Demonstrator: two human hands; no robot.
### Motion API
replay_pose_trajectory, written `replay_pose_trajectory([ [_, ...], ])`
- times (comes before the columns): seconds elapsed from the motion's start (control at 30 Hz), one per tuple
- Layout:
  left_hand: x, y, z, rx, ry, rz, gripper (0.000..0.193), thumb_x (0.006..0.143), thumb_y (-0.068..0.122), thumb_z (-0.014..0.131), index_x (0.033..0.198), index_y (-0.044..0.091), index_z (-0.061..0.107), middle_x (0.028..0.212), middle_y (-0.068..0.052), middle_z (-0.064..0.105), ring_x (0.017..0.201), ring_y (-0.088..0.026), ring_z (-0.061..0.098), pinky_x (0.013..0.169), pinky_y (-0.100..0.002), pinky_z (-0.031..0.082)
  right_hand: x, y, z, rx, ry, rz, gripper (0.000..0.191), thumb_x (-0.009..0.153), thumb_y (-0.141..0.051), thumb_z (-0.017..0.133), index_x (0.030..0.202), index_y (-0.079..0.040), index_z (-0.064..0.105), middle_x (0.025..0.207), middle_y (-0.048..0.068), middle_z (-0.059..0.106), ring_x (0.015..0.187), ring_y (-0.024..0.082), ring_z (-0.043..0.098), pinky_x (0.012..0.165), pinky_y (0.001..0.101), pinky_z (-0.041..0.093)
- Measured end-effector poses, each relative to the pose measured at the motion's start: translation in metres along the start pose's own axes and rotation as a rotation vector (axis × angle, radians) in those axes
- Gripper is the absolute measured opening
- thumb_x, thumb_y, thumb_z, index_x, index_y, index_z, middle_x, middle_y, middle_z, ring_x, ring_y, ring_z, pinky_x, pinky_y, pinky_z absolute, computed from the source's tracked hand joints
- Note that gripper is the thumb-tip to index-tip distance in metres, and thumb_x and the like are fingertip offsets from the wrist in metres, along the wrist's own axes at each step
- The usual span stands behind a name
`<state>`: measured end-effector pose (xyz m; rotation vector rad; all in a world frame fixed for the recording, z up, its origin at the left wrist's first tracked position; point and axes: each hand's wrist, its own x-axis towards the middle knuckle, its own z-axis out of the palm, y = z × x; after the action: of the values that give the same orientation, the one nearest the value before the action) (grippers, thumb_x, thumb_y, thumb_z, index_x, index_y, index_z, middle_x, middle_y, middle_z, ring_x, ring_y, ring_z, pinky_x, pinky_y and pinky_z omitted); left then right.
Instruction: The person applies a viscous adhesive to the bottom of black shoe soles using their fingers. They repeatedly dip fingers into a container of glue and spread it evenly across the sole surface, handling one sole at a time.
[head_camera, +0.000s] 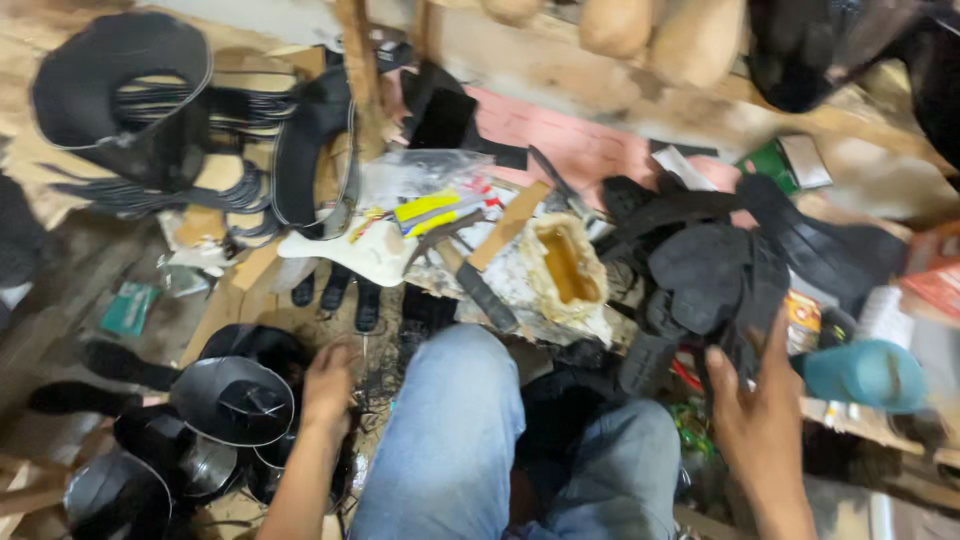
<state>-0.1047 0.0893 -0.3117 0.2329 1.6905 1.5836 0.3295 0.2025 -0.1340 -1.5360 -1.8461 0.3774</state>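
Down at the lower right, the right hand (762, 400) was raised with its fingers spread and loosely curled, its fingertips touching the edge of a heap of black shoe parts (715, 275) just above it; whether it actually gripped a piece could not be told. Beside that hand, to its right, lay a teal plastic bottle (865, 375). Across the person's blue-jeaned knee (450, 430), the left hand (328, 385) reached downward, fingers bent and pointing at the floor, holding nothing clearly; it rested against a cluster of black shoe uppers (235, 400) just to its left. Above and between the two hands sat a crusted tin of yellow glue (566, 265) on the cluttered counter (590, 150). Farther up from the left hand lay a stack of black soles (150, 120).
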Motion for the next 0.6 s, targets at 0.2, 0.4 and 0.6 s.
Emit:
replay_pose_trajectory([
  [0.2,-0.027,0.024,-0.036,-0.035,0.083,-0.067,0.038,0.105,0.024,0.045,0.135,0.003,0.056,0.129,-0.017,0.066,0.116,-0.030,0.065,0.098,-0.040,0.050,0.041,-0.023,0.009,-0.467,-0.029,-0.310,0.101,0.080,-0.039,0.080,0.161,-0.005,0.030,0.147,0.017,0.056,0.137,0.044,0.047,0.111,0.0586,0.031],
  [0.4,-0.055,0.056,-0.024,-0.067,0.104,0.188,0.032,0.107,0.020,0.047,0.130,-0.001,0.056,0.124,-0.018,0.067,0.112,-0.026,0.067,0.098,-0.036,0.053,0.088,-0.031,0.017,-0.276,-0.087,-0.308,0.089,0.092,-0.031,0.074,0.163,-0.007,0.027,0.124,0.018,0.071,0.110,0.043,0.064,0.093,0.0532,0.048],
  [0.6,-0.116,0.111,0.032,0.290,0.033,0.533,0.029,0.107,0.018,0.053,0.130,0.002,0.062,0.111,-0.012,0.075,0.106,-0.020,0.068,0.097,-0.032,0.051,0.070,-0.050,-0.044,-0.276,0.492,-0.386,0.049,0.120,-0.004,0.052,0.164,-0.006,0.032,0.113,0.018,0.072,0.091,0.028,0.070,0.088,0.0380,0.055],
])
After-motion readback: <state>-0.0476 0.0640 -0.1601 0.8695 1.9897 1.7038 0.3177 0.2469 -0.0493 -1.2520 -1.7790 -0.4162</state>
